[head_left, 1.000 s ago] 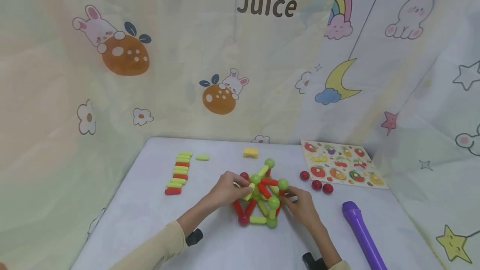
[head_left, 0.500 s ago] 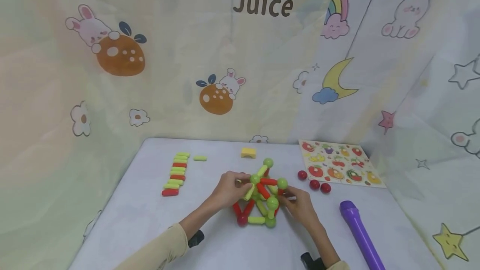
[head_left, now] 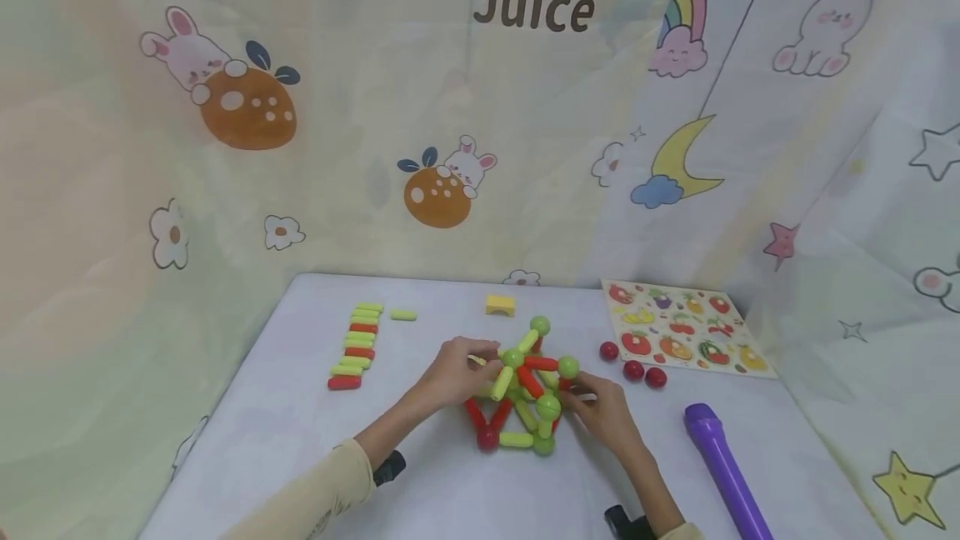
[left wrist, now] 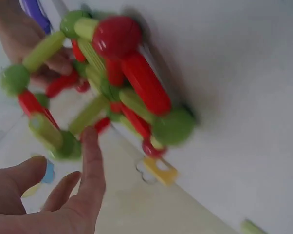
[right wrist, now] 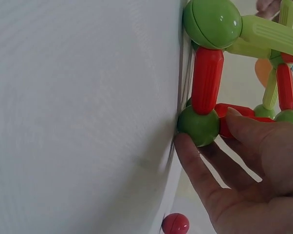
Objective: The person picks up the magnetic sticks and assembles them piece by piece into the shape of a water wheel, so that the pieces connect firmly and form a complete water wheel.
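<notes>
A ball-and-rod building toy (head_left: 529, 382) of red and green balls joined by red and yellow-green rods stands mid-table. My left hand (head_left: 456, 375) is at its left side. In the left wrist view its index fingertip (left wrist: 91, 139) reaches a yellow-green rod (left wrist: 88, 115), and the thumb stays apart. One short yellow-green rod (head_left: 502, 384) sticks out from an upper green ball (head_left: 513, 358), its outer end joined to nothing. On the other side my right hand (head_left: 606, 413) pinches the toy low down, thumb by a red rod and index finger on a green ball (right wrist: 199, 126).
Spare red and yellow-green rods (head_left: 360, 340) lie in a column at left, with one rod (head_left: 403, 316) beside them. A yellow arch block (head_left: 500, 305) is behind. Several red balls (head_left: 633, 370), a fruit-picture board (head_left: 682, 327) and a purple microphone-shaped stick (head_left: 723, 465) are right.
My left fingers have let go of the short yellow-green rod and drawn slightly left, leaving it on the green ball. The right hand keeps its grip on the toy.
</notes>
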`<state>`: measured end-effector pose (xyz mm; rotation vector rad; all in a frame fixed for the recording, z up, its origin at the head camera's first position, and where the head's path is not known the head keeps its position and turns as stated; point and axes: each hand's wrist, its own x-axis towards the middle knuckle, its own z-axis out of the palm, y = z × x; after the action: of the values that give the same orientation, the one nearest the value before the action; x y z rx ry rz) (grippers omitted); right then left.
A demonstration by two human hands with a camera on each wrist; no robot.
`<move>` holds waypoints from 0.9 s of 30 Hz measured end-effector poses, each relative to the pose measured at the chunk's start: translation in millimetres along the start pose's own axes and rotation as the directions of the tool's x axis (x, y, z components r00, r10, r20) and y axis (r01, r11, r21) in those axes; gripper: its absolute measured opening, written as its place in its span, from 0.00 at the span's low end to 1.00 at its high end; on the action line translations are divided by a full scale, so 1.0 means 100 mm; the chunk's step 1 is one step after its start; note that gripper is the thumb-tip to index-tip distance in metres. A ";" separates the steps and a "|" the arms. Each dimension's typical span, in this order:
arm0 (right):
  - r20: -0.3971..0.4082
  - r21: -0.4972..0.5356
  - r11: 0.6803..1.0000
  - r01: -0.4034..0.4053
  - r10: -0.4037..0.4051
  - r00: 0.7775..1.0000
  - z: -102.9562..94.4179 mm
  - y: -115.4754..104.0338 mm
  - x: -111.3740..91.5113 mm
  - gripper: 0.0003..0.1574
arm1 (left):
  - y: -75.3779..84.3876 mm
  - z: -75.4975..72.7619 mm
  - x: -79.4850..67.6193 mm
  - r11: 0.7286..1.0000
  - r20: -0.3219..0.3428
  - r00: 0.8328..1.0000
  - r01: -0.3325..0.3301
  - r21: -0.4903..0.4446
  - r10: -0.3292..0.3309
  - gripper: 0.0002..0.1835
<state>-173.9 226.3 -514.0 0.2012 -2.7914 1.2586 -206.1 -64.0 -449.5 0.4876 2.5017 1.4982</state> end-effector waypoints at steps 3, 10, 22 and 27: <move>-0.003 -0.003 1.000 0.009 -0.009 1.000 -0.02 -0.01 -0.01 0.16 | -0.17 -0.25 0.16 0.988 -0.077 0.997 0.020 0.151 -0.008 0.19; -0.008 -0.001 1.000 -0.003 0.003 1.000 0.00 -0.03 -0.05 0.17 | -0.77 -0.77 0.53 0.783 -0.155 0.988 0.102 0.614 -0.007 0.17; 0.012 0.035 0.999 -0.020 0.020 1.000 -0.02 0.01 -0.08 0.21 | -1.00 -0.62 0.36 0.730 -0.133 0.980 -0.016 0.683 0.146 0.10; -0.023 0.000 1.000 0.005 -0.005 1.000 -0.28 0.14 -0.12 0.25 | -0.59 -0.19 -0.02 0.996 -0.106 0.993 -0.041 0.076 0.048 0.14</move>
<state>-164.3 257.4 -507.2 0.1924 -2.7694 1.2515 -221.1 -105.8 -492.6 0.4895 2.6540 1.4906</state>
